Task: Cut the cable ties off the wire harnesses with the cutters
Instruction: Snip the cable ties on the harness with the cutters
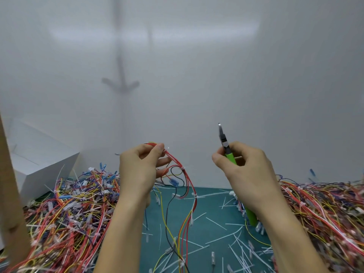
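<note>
A red, yellow and black wire harness (187,186) is pinched in the left hand (137,170), at 9 o'clock from green-handled steel cutters (226,148) clamped in the right hand (244,168); insulation could be nicked if the white plastic cable tie (182,168) is cut too close.

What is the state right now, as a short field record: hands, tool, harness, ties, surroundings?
left hand: pinches the wire harness near its top; the lower wires trail onto the mat
right hand: holds the cutters by the green handles, tip up, apart from the harness
cable ties: white, on the held harness, not yet cut
mat: green, strewn with cut tie pieces
harness piles: one left, one right
white box: far left
</note>
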`<action>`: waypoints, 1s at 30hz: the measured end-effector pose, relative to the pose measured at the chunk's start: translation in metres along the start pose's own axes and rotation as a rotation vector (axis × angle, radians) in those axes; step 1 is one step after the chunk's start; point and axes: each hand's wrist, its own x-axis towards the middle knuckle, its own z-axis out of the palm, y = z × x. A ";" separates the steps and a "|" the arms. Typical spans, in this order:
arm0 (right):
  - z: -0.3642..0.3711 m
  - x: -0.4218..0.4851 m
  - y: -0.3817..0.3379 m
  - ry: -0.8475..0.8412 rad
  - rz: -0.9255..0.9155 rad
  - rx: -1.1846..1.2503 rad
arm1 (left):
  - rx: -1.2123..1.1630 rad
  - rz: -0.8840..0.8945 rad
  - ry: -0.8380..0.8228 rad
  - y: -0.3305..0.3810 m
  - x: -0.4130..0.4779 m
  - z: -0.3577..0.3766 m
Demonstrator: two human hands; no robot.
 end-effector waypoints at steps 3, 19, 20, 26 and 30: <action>-0.005 0.001 0.000 -0.064 0.011 -0.019 | -0.031 -0.005 0.046 -0.001 0.003 -0.002; -0.005 -0.006 -0.008 -0.461 -0.091 -0.411 | -0.052 0.069 -0.086 0.012 -0.005 0.002; -0.005 -0.006 -0.007 -0.468 -0.078 -0.374 | -0.047 0.077 -0.098 0.013 -0.006 0.003; -0.009 -0.006 -0.004 -0.484 -0.043 -0.242 | -0.047 0.089 -0.133 0.013 -0.009 0.008; -0.009 -0.007 -0.004 -0.510 -0.053 -0.208 | -0.056 0.086 -0.129 0.013 -0.009 0.008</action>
